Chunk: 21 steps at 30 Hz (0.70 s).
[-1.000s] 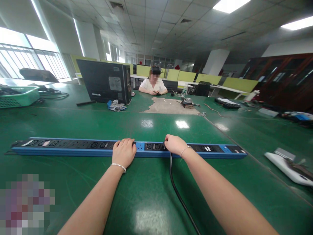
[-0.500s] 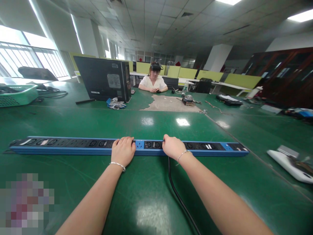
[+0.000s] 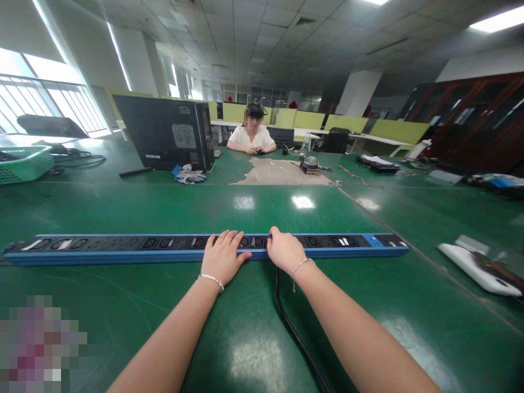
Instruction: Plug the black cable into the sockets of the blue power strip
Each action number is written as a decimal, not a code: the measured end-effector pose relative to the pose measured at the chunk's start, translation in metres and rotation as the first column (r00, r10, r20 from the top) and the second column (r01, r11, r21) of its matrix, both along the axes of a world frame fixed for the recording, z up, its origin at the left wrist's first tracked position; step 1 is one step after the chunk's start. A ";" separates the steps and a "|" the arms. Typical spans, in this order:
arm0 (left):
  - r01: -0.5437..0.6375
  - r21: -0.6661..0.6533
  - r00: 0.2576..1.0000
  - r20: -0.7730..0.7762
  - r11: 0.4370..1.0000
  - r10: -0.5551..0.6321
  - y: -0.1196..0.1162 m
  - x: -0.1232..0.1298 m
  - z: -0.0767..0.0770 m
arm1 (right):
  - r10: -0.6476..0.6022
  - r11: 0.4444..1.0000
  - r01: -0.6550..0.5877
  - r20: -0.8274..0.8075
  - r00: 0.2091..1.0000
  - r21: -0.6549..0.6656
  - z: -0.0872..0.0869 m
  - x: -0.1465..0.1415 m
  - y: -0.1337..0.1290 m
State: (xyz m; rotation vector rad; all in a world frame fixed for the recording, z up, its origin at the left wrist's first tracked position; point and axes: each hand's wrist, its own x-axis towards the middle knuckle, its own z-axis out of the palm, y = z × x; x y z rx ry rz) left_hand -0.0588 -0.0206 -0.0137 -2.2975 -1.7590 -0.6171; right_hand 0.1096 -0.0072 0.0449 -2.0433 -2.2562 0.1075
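A long blue and black power strip (image 3: 135, 244) with rows of sockets lies across the green table in front of me. My left hand (image 3: 223, 256) rests flat on the strip near its middle, fingers stretched forward and thumb apart on the front edge. Just to its right, my right hand (image 3: 284, 252) is closed over the sockets at the end of a black power cord (image 3: 289, 322). The cord comes out below that hand and runs toward me along the table; its plug end is hidden by my fingers.
Behind the strip stand a black computer case (image 3: 167, 134) and a pair of gloves (image 3: 188, 174). A green basket (image 3: 24, 166) is at the left, a white device (image 3: 477, 270) at the right. Another person (image 3: 251, 136) sits across the table.
My left hand has slid right along the strip toward my right hand, and its fingers and thumb have spread. The right hand stays closed at the cord. The view has shifted slightly.
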 end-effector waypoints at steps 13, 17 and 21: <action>-0.018 0.004 1.000 -0.021 1.000 0.018 0.000 -0.001 0.000 | 0.020 0.995 -0.003 -0.170 0.985 0.100 0.071 0.063 0.016; -0.017 0.004 0.999 -0.031 1.000 0.017 0.000 -0.002 0.001 | -0.089 0.996 0.089 -0.084 0.992 -0.008 0.049 0.117 0.022; -0.028 0.001 0.999 -0.036 1.000 0.028 0.000 -0.001 0.002 | -0.127 0.990 0.127 -0.002 0.992 -0.054 0.024 0.153 0.021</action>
